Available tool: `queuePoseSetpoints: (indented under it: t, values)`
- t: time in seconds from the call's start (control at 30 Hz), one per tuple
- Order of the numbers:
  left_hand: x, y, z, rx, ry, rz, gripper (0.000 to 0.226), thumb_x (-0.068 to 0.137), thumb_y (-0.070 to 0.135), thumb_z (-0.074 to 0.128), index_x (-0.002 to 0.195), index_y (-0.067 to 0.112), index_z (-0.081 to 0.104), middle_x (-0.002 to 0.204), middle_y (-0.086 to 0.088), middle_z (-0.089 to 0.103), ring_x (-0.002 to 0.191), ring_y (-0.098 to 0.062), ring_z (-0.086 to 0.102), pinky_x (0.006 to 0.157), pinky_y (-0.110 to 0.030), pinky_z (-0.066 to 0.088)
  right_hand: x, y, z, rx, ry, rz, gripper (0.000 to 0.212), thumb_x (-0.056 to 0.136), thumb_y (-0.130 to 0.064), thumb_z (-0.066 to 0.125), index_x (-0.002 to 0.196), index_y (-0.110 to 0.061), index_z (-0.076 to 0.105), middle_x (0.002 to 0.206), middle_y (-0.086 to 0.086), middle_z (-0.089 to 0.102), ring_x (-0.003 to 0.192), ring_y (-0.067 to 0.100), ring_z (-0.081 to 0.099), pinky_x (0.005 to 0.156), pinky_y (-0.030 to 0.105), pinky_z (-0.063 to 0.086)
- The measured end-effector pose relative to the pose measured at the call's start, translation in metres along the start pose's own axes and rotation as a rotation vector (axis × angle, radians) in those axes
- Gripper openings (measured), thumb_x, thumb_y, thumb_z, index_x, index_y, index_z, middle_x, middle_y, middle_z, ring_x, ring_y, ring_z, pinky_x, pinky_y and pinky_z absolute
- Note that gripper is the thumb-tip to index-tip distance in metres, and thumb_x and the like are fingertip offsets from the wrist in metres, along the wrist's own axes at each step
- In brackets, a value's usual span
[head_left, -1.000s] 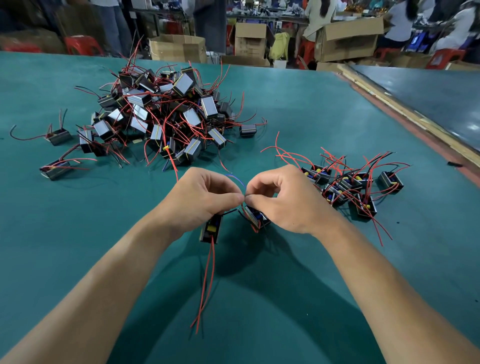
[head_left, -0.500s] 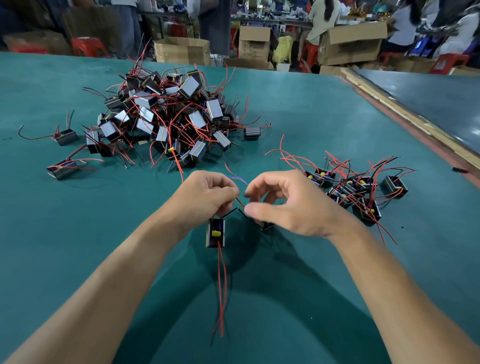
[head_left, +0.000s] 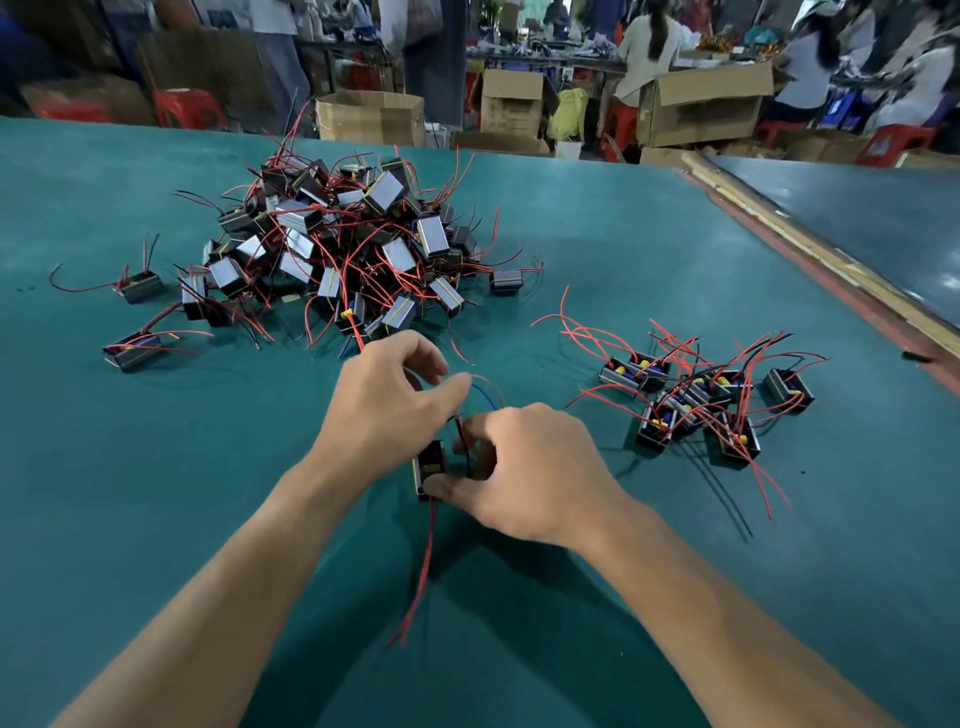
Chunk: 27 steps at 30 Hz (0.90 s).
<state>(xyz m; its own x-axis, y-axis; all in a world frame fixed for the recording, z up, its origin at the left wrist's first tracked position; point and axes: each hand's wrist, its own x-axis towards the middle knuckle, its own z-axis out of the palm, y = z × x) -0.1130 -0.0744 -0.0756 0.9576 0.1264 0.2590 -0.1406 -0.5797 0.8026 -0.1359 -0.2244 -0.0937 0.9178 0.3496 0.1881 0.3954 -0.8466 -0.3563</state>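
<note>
A small black boxed component (head_left: 429, 467) with a yellow part inside hangs between my hands above the green table (head_left: 623, 623). Two long red wires (head_left: 423, 566) trail from it toward me. My left hand (head_left: 387, 402) pinches a thin blue wire (head_left: 483, 392) and a red one just above the component. My right hand (head_left: 535, 467) curls around the component, thumb at its lower edge and fingers by a black wire. Whether a second component lies under my right hand is hidden.
A large heap of the same boxed components with red wires (head_left: 343, 249) lies at the back left, with a few strays (head_left: 132, 348) beside it. A smaller group (head_left: 701, 400) sits at the right. Cardboard boxes (head_left: 701, 104) and people stand beyond the table's far edge.
My right hand has moved left and down onto the component, its fingers closing around it. My left hand has risen slightly, still pinching the wires. The camera has tilted a little.
</note>
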Motion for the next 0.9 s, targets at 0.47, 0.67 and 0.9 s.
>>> queuePoseSetpoints:
  t: [0.47,0.67,0.9]
  values:
    - [0.025,-0.027,-0.031,-0.154,0.292,-0.322,0.053,0.069,0.03,0.058,0.121,0.019,0.05,0.061,-0.001,0.068,0.053,-0.02,0.053,0.063,-0.039,0.051,0.013,0.035,-0.019,0.05,0.001,0.161,0.03,0.078,-0.047,0.073,0.067,-0.023,0.06,0.051,-0.005,0.054,0.055,0.016,0.052,0.05,0.027,0.03]
    - [0.025,-0.031,-0.025,-0.037,0.104,-0.349,0.019,0.082,0.018,0.054,0.1,0.017,0.058,0.054,0.004,0.069,0.035,-0.012,0.047,0.049,-0.025,0.045,0.019,0.071,-0.043,0.06,0.323,0.533,0.019,0.079,-0.035,0.076,0.093,-0.023,0.07,0.083,0.001,0.072,0.09,0.029,0.067,0.078,0.033,0.05]
    - [0.026,-0.027,-0.026,0.073,0.245,-0.263,0.014,0.078,0.024,0.059,0.092,0.024,0.062,0.076,-0.001,0.07,0.057,-0.024,0.061,0.06,-0.031,0.053,0.015,0.032,-0.026,0.082,0.544,0.272,0.055,0.077,-0.021,0.078,0.125,-0.011,0.053,0.115,0.009,0.056,0.105,0.031,0.055,0.09,0.036,0.039]
